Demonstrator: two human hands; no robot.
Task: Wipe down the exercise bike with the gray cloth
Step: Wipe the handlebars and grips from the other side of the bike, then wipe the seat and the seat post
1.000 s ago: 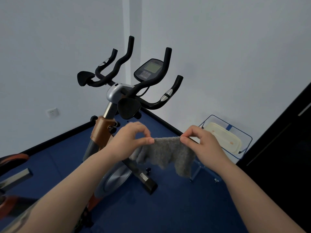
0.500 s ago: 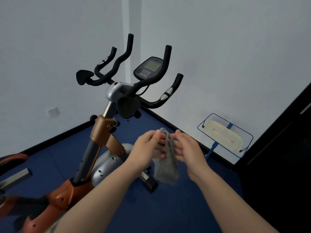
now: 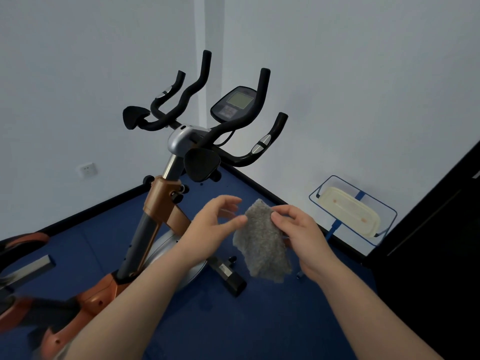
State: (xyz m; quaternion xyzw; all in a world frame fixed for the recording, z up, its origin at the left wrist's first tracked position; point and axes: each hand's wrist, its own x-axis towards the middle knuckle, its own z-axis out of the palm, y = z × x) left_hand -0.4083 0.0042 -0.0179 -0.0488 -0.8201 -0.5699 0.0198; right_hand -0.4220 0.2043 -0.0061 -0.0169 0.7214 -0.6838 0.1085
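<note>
Gray cloth (image 3: 263, 246) hangs in mid-air in front of the exercise bike (image 3: 166, 203), to the right of its orange post, not touching it. Right hand (image 3: 301, 235) pinches the cloth's upper right edge w/ thumb and fingers closed on it; rest of the cloth droops below. Left hand (image 3: 215, 224) is spread loose, fingers apart, fingertips at or just beside the cloth's left edge; motion blur there, so can't tell if it grips. Both forearms cover part of the silver flywheel (image 3: 166, 245) and frame. Black handlebars (image 3: 233, 126) and console (image 3: 235, 103) stand clear above the hands. Blue wire rack (image 3: 335, 201) w/ a cream tray sits by the right wall. Wall socket (image 3: 87, 170) at left. Blue floor (image 3: 259, 320).
</note>
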